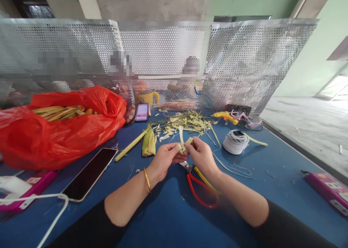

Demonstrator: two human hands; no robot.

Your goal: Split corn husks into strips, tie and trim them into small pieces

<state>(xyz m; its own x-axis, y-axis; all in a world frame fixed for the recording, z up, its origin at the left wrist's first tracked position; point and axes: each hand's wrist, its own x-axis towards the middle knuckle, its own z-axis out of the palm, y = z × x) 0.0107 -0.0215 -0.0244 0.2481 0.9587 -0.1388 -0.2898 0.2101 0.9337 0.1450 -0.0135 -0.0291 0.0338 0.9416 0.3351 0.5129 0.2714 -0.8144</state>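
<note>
Between both hands is a small piece of pale green leaf strips (181, 146), folded or woven together, with one strip end standing up. My left hand (165, 159) pinches it from the left, a gold bangle (147, 180) on that wrist. From the right, the thumb and fingers of my right hand (200, 154) close on the same piece. Just below the hands lie scissors (202, 190) with red and yellow handles, their blades partly under my fingers. Left of the hands a cut green stalk piece (148, 143) rests on the blue table (168, 219).
Scraps of leaf (187, 121) are heaped behind my hands. A red plastic bag (108, 106) of stalks and a phone (89, 173) lie left. At right are a ball of white string (236, 142), a yellow glue gun (226, 116) and a purple power strip (327, 191). A perforated metal screen (165, 48) borders the back.
</note>
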